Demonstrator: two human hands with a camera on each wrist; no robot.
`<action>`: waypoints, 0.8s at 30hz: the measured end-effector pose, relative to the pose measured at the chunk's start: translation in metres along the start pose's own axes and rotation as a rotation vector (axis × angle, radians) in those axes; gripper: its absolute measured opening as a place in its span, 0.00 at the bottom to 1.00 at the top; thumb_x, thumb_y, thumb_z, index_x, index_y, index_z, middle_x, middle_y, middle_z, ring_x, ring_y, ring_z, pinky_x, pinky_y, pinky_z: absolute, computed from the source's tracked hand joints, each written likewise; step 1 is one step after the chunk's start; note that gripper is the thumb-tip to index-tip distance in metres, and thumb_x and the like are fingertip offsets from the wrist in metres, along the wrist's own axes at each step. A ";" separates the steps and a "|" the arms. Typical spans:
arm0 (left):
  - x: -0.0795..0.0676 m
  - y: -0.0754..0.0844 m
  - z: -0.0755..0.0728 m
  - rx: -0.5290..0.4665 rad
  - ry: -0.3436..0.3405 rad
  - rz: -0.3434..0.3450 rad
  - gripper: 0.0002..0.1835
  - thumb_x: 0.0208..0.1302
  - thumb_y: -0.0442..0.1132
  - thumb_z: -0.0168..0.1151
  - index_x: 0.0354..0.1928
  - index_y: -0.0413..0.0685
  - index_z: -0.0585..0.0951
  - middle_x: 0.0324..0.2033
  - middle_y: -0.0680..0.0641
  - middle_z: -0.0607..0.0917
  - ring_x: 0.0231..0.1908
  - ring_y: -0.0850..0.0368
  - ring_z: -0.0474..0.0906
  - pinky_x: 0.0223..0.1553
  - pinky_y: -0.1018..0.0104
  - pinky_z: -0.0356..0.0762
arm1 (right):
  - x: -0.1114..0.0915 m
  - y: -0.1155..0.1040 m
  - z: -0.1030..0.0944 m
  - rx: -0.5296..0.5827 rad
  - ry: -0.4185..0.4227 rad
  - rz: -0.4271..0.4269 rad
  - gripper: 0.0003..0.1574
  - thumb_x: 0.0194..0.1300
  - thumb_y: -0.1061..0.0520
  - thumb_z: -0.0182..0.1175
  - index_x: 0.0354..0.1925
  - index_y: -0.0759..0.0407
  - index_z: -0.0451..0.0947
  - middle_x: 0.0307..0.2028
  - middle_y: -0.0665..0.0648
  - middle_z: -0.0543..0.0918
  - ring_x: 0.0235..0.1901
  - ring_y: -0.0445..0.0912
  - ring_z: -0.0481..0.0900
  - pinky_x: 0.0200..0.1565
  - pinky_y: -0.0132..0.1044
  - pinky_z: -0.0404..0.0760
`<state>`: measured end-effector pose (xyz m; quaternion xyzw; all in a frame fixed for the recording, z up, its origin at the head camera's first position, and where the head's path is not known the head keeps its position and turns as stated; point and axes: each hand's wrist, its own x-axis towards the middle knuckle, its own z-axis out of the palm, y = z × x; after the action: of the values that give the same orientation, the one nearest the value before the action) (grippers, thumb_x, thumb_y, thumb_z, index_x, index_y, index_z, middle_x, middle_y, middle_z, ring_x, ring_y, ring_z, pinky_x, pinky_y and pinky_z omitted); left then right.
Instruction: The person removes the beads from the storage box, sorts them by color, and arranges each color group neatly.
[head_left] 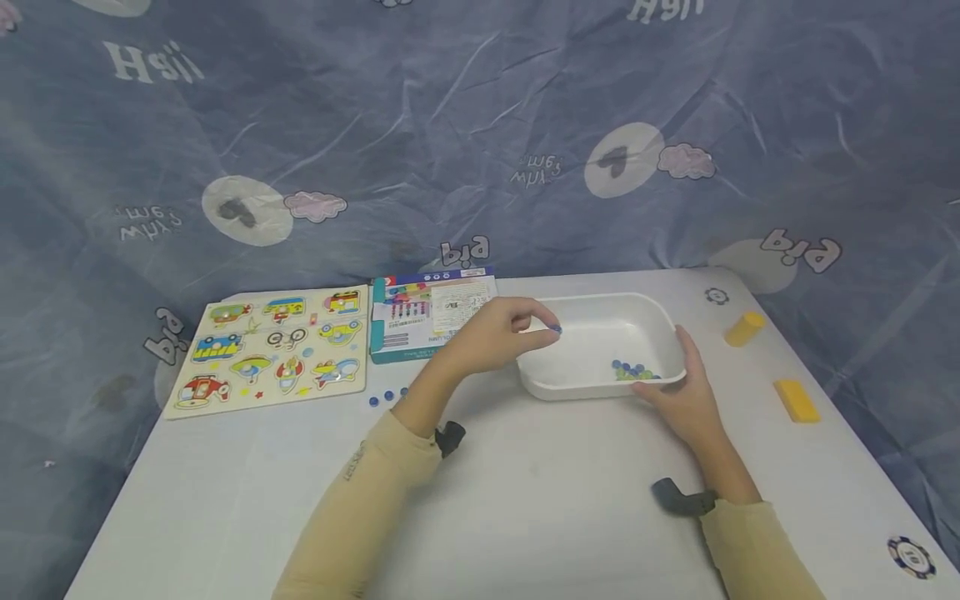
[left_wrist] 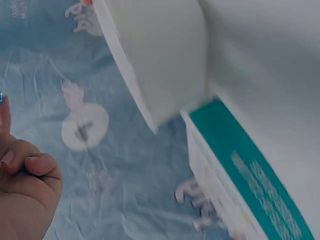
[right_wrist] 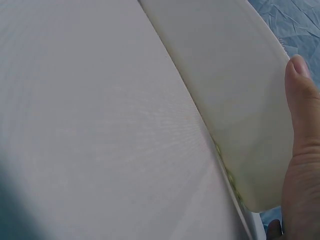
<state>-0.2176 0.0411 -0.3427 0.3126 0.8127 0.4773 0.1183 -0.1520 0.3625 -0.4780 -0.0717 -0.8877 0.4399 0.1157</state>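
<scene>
Over the left end of a white plastic tub (head_left: 581,346), my left hand (head_left: 497,335) pinches a small blue bead (head_left: 557,329) between thumb and index finger. In the left wrist view the same bead (left_wrist: 1,97) shows at the left edge, above the curled fingers. My right hand (head_left: 688,403) grips the tub's front right corner, with its thumb (right_wrist: 302,117) along the outer wall in the right wrist view. Blue and green beads (head_left: 633,372) lie gathered inside, in that corner. Several blue beads (head_left: 388,395) sit on the table in a row, partly hidden behind my left forearm.
A wooden picture puzzle board (head_left: 273,346) lies at the back left, beside a teal and white box (head_left: 408,333). To the right are a yellow cylinder (head_left: 744,329) and a yellow block (head_left: 797,402). A patterned blue cloth (head_left: 450,150) hangs behind the white table (head_left: 540,500).
</scene>
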 end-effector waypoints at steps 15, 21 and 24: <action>-0.066 -0.090 -0.061 0.174 0.056 -0.336 0.09 0.57 0.50 0.66 0.38 0.58 0.86 0.09 0.54 0.60 0.13 0.60 0.52 0.20 0.68 0.60 | 0.000 0.000 -0.001 0.020 0.007 -0.032 0.73 0.47 0.45 0.74 0.74 0.35 0.32 0.75 0.49 0.43 0.74 0.57 0.43 0.70 0.59 0.43; -0.068 -0.113 -0.060 0.241 0.010 -0.440 0.04 0.54 0.48 0.69 0.32 0.60 0.86 0.11 0.54 0.65 0.15 0.60 0.57 0.18 0.70 0.57 | -0.001 0.000 0.000 0.011 0.006 -0.022 0.71 0.49 0.45 0.72 0.73 0.32 0.31 0.75 0.49 0.42 0.74 0.56 0.41 0.70 0.59 0.42; -0.067 -0.118 -0.059 0.284 -0.010 -0.475 0.04 0.53 0.49 0.70 0.31 0.62 0.86 0.18 0.55 0.74 0.21 0.59 0.66 0.23 0.68 0.63 | -0.001 0.001 0.001 0.007 0.005 -0.019 0.70 0.50 0.44 0.72 0.73 0.31 0.31 0.75 0.48 0.41 0.74 0.56 0.41 0.70 0.59 0.42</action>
<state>-0.2407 -0.0828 -0.4196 0.1289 0.9214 0.3158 0.1860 -0.1508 0.3619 -0.4793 -0.0642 -0.8864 0.4418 0.1221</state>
